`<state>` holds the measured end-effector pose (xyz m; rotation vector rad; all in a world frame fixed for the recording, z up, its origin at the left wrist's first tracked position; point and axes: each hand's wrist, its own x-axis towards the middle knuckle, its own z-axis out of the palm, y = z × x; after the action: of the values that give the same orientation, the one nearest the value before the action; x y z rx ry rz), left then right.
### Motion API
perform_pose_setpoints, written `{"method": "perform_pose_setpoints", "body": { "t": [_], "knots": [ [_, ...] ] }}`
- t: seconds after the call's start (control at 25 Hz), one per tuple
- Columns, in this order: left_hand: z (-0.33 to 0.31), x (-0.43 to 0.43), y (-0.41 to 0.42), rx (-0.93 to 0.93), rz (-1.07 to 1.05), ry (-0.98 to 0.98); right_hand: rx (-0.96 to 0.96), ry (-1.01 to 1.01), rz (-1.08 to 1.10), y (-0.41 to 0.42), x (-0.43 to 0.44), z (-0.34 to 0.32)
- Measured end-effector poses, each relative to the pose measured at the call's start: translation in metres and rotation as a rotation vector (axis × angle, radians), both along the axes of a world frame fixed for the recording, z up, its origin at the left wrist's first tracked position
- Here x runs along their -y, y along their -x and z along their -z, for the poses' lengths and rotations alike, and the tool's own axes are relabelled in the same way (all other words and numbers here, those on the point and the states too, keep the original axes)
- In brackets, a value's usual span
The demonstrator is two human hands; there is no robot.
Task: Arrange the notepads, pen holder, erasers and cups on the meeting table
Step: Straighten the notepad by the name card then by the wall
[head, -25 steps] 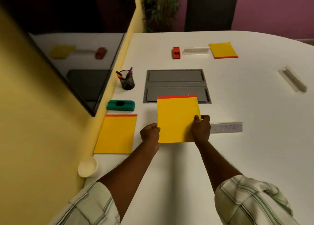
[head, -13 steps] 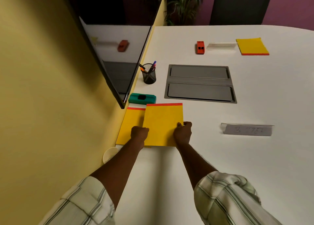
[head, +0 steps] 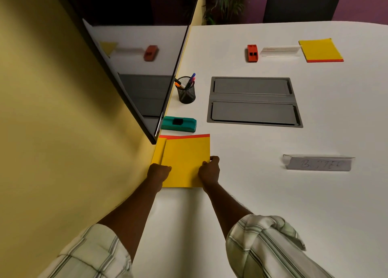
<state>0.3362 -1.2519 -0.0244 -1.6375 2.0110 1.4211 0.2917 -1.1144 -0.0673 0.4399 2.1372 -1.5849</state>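
Note:
A yellow notepad with a red top strip (head: 185, 160) lies on the white meeting table (head: 273, 204), almost fully covering a second yellow notepad (head: 158, 149) by the wall. My left hand (head: 158, 172) grips its near left corner and my right hand (head: 209, 169) grips its right edge. A green eraser (head: 178, 123) lies just beyond the pads. Farther back stands a black mesh pen holder (head: 186, 92) with pens. A red eraser (head: 252, 52) and a third yellow notepad (head: 321, 50) lie at the far side. No cup shows.
A grey cable hatch (head: 254, 102) is set into the table's middle. Clear name stands sit at the right (head: 318, 163) and at the far side (head: 280, 51). A dark screen (head: 134, 74) juts from the yellow wall (head: 52, 131) on the left.
Both hands have slid the notepad leftward onto the pad by the wall, now nearly covering it. The view has swung left, and the cup has gone out of sight.

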Motion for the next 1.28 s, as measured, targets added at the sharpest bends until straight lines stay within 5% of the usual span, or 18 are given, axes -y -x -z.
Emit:
{"method": "perform_pose_setpoints", "body": {
  "t": [0.56,1.08,1.28],
  "knots": [
    [0.036,0.033,-0.002,0.093,0.095,0.217,0.148,-0.270,-0.248,-0.004,0.039,0.005],
    [0.032,0.004,-0.013,0.258,0.570,0.724,0.088,-0.178,-0.097,-0.015,0.044,0.001],
    [0.030,-0.003,-0.015,0.343,0.410,0.495,0.132,-0.206,-0.072,-0.014,0.043,-0.003]
  ]
}}
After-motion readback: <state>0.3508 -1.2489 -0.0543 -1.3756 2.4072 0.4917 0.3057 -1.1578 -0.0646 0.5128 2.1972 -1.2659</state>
